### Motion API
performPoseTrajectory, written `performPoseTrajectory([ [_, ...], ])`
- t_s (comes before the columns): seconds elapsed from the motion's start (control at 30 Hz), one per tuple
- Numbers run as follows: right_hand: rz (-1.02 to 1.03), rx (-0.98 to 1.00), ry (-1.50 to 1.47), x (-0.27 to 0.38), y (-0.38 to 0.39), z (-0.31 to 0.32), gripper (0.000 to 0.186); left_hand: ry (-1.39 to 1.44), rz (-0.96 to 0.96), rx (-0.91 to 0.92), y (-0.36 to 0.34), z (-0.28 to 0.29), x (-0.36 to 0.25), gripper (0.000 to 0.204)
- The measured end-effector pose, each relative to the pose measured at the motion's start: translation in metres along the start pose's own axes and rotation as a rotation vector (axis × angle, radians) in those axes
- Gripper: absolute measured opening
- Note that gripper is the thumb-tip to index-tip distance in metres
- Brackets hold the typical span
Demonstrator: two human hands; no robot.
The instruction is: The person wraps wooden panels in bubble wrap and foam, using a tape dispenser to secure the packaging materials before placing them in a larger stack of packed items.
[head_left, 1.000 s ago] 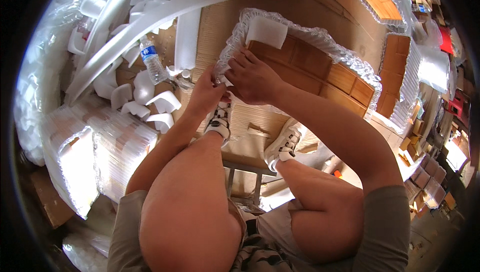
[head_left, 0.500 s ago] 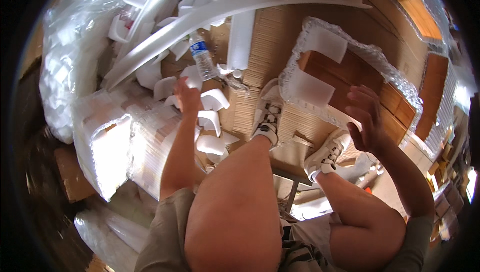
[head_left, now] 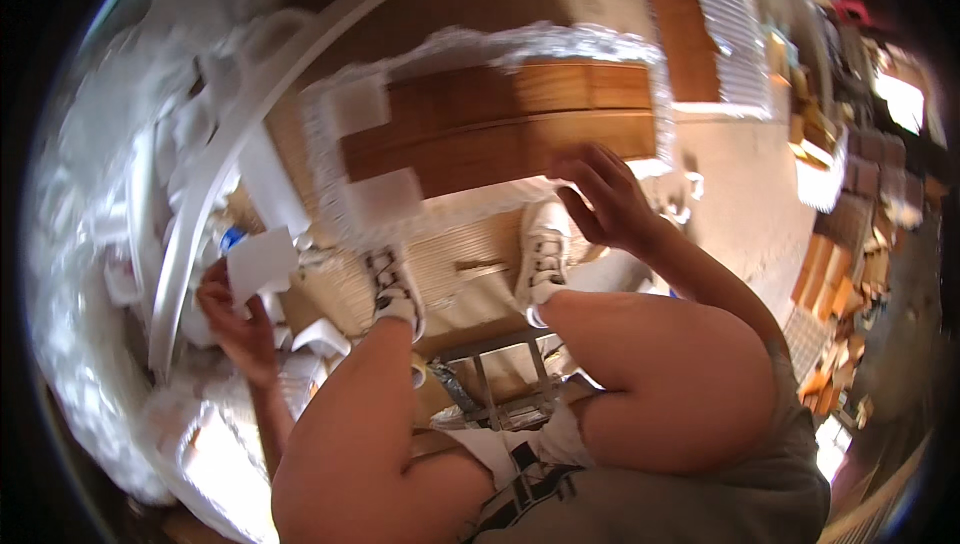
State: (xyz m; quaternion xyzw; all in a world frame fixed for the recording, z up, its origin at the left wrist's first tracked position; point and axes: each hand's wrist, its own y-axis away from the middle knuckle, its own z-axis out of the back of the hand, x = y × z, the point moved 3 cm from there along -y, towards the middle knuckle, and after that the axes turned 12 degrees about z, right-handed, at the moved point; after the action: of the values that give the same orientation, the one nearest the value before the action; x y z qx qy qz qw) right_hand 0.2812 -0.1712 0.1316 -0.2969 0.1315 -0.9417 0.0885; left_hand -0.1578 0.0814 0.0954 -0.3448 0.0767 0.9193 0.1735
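My left hand (head_left: 238, 332) pinches a thin white foam piece (head_left: 262, 266) by its edge, to the left of my shoes. In front of me lies a bundle of reddish-brown wooden boards (head_left: 450, 134) on bubble wrap (head_left: 315, 134). Two white foam pieces sit on its left end, a far one (head_left: 358, 106) and a near one (head_left: 388, 194). Over the near right edge of the boards is my right hand (head_left: 605, 199), fingers apart and slightly bent, holding nothing. Whether its fingertips touch the wood is unclear.
White foam strips, one long and curved (head_left: 235, 134), and clear plastic bags (head_left: 75, 274) crowd the left. A water bottle (head_left: 232, 238) is partly hidden behind the held foam. Another wrapped board (head_left: 680, 24) lies beyond. Wood blocks (head_left: 820, 274) are piled at right.
My left hand has picked up a foam piece from the loose pile. My view has swung right, bringing the boards to the middle. My right hand now hovers at their near edge.
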Motion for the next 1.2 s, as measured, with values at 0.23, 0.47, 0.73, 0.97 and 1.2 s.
performPoseTrajectory([
  [0.23,-0.293,-0.414,0.223,-0.096,0.048,0.071,0.023,-0.034,-0.459,0.722,-0.087,-0.082,-0.259,0.072],
  [0.47,-0.779,-0.423,-0.064,-0.222,0.096,0.055,0.041,0.269,-0.234,0.973,-0.095,-0.275,-0.372,0.063],
  [0.73,-0.708,-0.407,0.113,-0.234,0.110,0.057,0.020,0.361,-0.261,0.740,-0.106,-0.411,-0.411,0.040],
  [0.97,-0.738,-0.510,0.171,-0.233,0.102,0.061,0.016,-0.004,-0.649,0.356,-0.105,-0.430,-0.415,0.063],
  [1.2,-0.758,-0.571,0.116,-0.245,0.115,0.059,0.014,-0.115,-0.795,0.251,-0.114,-0.434,-0.418,0.050],
])
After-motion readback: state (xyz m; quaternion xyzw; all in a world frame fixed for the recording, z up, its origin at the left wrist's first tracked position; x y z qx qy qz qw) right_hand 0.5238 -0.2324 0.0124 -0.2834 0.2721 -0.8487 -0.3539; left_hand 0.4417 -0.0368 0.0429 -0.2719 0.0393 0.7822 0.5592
